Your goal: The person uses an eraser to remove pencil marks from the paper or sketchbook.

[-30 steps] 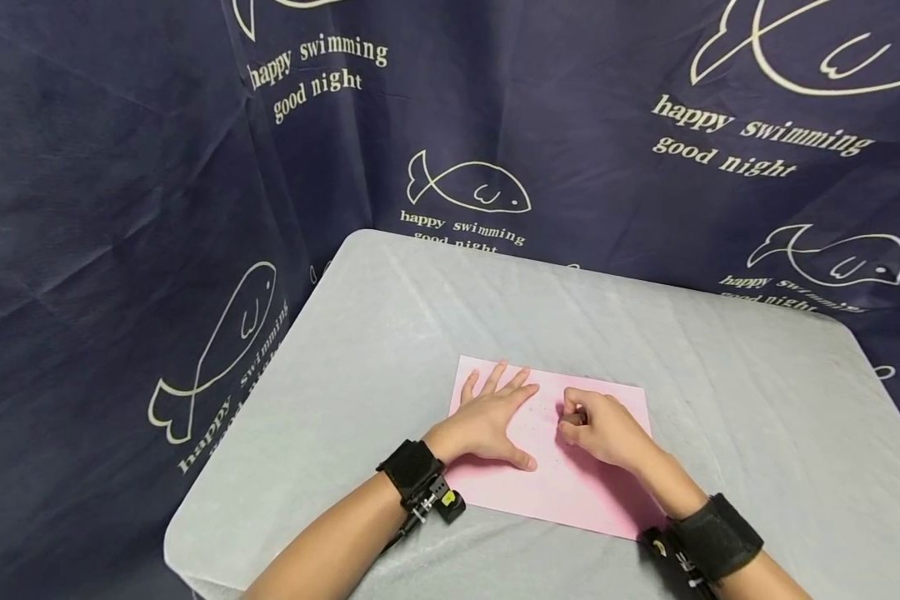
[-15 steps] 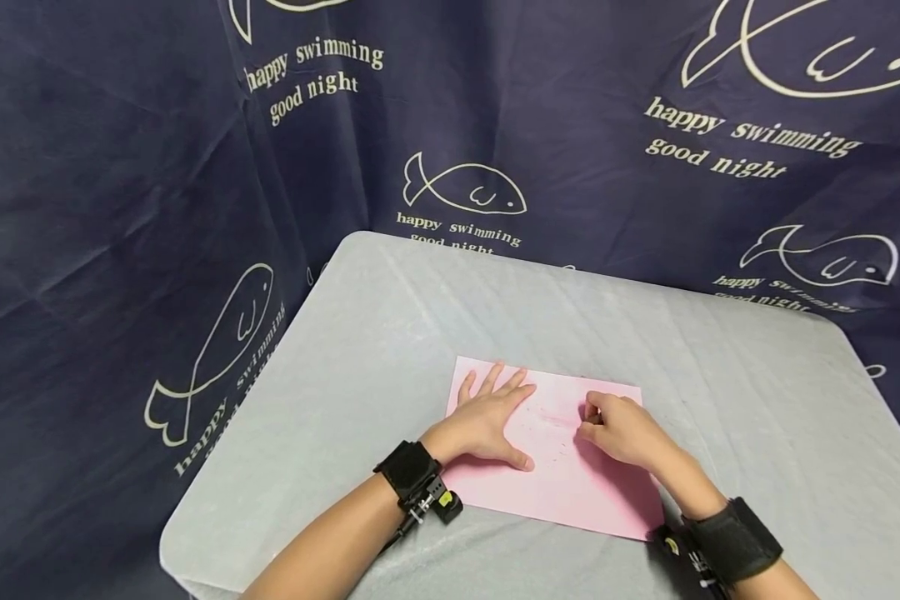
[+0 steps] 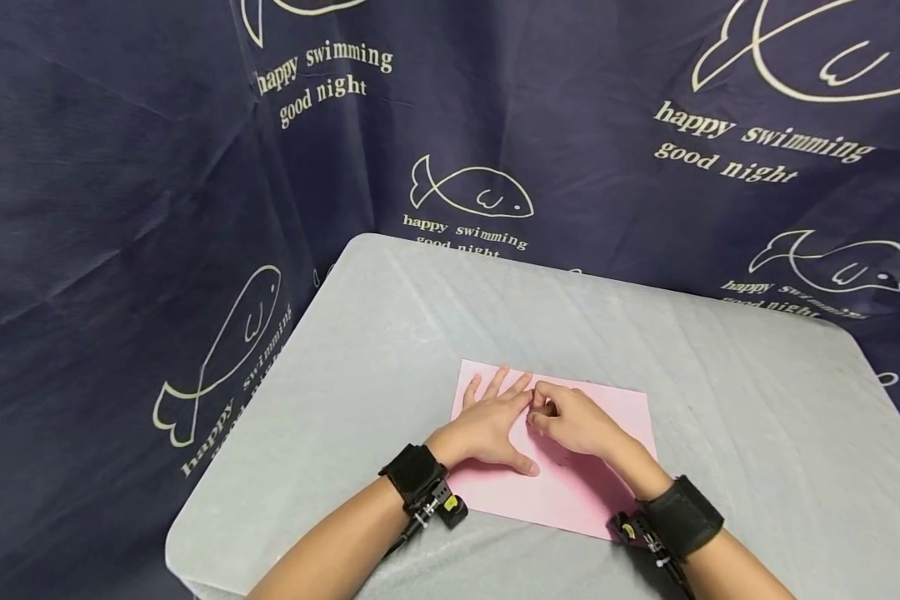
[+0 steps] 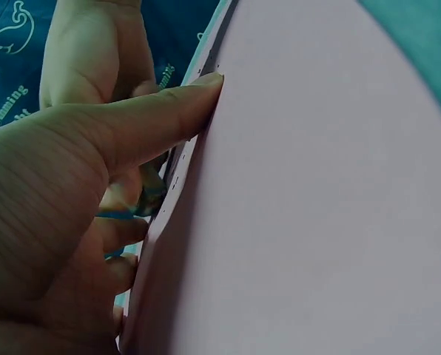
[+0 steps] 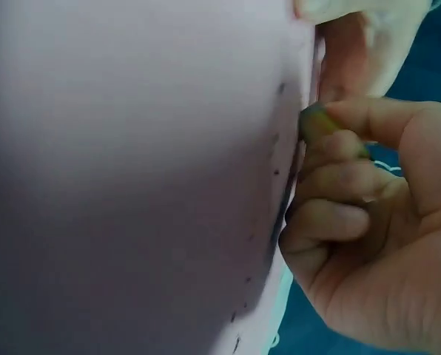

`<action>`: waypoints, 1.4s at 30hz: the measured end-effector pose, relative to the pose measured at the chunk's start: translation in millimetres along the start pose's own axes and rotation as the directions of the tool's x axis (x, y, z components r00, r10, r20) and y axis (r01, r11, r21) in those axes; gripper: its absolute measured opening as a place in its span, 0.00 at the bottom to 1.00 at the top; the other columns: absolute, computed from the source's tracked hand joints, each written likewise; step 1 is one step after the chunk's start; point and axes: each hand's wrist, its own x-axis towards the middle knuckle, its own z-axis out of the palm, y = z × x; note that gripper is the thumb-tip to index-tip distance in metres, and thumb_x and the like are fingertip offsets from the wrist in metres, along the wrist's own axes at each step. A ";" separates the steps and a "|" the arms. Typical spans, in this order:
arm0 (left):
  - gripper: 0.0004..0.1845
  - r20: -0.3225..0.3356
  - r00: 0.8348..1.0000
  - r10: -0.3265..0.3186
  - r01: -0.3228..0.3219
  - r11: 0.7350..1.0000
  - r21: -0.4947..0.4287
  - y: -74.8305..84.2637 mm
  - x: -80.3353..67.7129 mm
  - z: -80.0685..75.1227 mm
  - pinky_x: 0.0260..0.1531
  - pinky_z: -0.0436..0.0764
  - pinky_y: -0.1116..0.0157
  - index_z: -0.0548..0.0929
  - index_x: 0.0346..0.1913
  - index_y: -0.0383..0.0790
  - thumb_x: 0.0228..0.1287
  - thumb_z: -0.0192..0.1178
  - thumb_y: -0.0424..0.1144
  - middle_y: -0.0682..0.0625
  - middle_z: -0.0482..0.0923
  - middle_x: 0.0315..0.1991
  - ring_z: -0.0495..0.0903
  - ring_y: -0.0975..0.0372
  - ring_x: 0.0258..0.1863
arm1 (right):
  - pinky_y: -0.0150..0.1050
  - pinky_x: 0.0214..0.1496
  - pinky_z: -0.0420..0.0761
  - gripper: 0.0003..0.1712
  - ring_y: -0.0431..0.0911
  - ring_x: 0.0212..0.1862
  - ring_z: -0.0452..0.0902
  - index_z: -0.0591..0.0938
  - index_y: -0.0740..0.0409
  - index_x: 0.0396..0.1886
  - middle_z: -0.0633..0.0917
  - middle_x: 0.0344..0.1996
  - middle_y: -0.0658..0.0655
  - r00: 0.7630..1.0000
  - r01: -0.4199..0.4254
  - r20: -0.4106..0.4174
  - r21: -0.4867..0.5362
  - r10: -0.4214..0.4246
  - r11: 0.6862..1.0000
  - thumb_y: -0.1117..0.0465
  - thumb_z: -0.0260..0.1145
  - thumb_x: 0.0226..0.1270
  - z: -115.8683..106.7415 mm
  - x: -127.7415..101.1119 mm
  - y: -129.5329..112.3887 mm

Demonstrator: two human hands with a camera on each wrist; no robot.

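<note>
A sheet of pink paper (image 3: 624,408) lies on the table. My left hand (image 3: 487,429) rests flat on its left half, fingers spread and thumb pointing right. Between thumb and curled fingers, my right hand (image 3: 579,423) pinches a small eraser (image 5: 321,124), yellow-green with a dark end, pressed to the paper. The right fingertips are right beside the left index finger. Dark crumbs (image 5: 277,172) are scattered on the sheet in the right wrist view. In the left wrist view the left thumb (image 4: 169,118) lies on the paper, and the fingers partly hide the eraser.
The table (image 3: 390,350) has a pale grey cloth cover and rounded corners. Behind and to the left hangs a dark blue curtain (image 3: 585,150) with white fish drawings and lettering. Black straps with small cameras (image 3: 450,508) are on both wrists.
My right hand first slid right over the paper with the eraser, then back left, up close to the left hand. The left hand stays in place on the sheet.
</note>
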 end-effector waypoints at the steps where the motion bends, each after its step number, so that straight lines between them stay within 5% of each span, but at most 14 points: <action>1: 0.63 -0.001 1.000 0.000 0.000 1.000 0.001 0.2 0.1 0.1 0.78 0.34 0.39 0.56 0.82 0.54 0.44 0.76 0.67 0.57 0.41 0.84 0.32 0.53 0.84 | 0.33 0.28 0.67 0.06 0.38 0.24 0.71 0.76 0.50 0.32 0.80 0.21 0.44 1.000 -0.008 -0.001 0.005 0.008 1.000 0.61 0.67 0.65 0.9 0.1 1.3; 13: 0.62 -0.008 1.000 0.000 0.000 1.000 0.006 -0.6 1.2 1.7 0.78 0.35 0.40 0.57 0.81 0.57 0.43 0.76 0.68 0.57 0.41 0.84 0.32 0.53 0.84 | 0.31 0.24 0.66 0.11 0.38 0.20 0.70 0.73 0.50 0.26 0.80 0.16 0.45 0.996 -0.093 -0.012 0.052 0.093 0.994 0.63 0.68 0.63 -7.5 -17.0 16.6; 35: 0.62 -0.012 1.000 0.007 -0.007 1.000 0.004 -1.0 2.6 0.8 0.78 0.34 0.41 0.57 0.81 0.58 0.43 0.76 0.67 0.57 0.42 0.84 0.33 0.54 0.84 | 0.33 0.29 0.60 0.10 0.40 0.23 0.65 0.73 0.50 0.25 0.72 0.17 0.44 0.983 -0.163 -0.113 -0.151 0.147 0.975 0.65 0.66 0.56 -27.7 -50.0 36.3; 42: 0.62 -0.001 1.000 0.002 -0.002 1.000 -0.003 -0.5 2.4 0.9 0.78 0.34 0.41 0.56 0.82 0.57 0.44 0.76 0.67 0.57 0.42 0.84 0.32 0.54 0.84 | 0.34 0.30 0.65 0.07 0.39 0.26 0.67 0.77 0.50 0.33 0.73 0.21 0.45 0.994 -0.052 -0.101 -0.111 0.040 0.992 0.61 0.68 0.67 -25.9 -32.8 22.2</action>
